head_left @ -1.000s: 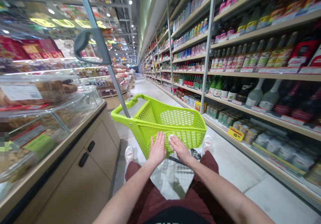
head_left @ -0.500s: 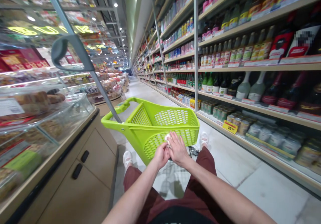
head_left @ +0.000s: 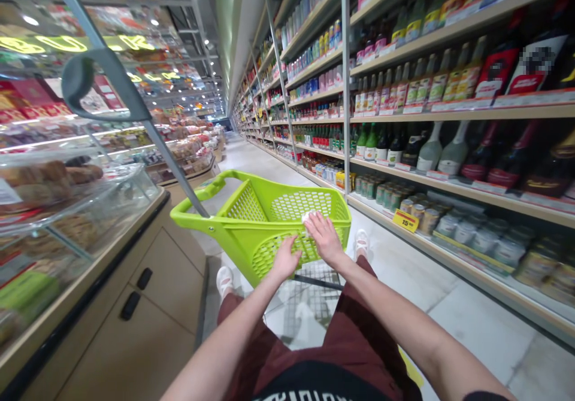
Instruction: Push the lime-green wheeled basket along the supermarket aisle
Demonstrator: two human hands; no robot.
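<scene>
Lengthwise down the aisle, lime-green basket (head_left: 287, 221), left hand (head_left: 285, 258), right hand (head_left: 324, 238), open on it

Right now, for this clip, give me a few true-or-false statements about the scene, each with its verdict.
1. The fingers of the right hand are at a small white item on the green basket. True.
2. The left hand is holding a bottle. False: it rests open on the basket's mesh, holding nothing.
3. Bottles stand on the shelves to the person's right. True.
4. The glass case on the left holds canned drinks. False: it holds baked goods.
5. A yellow price tag shows on a low shelf. True.
</scene>
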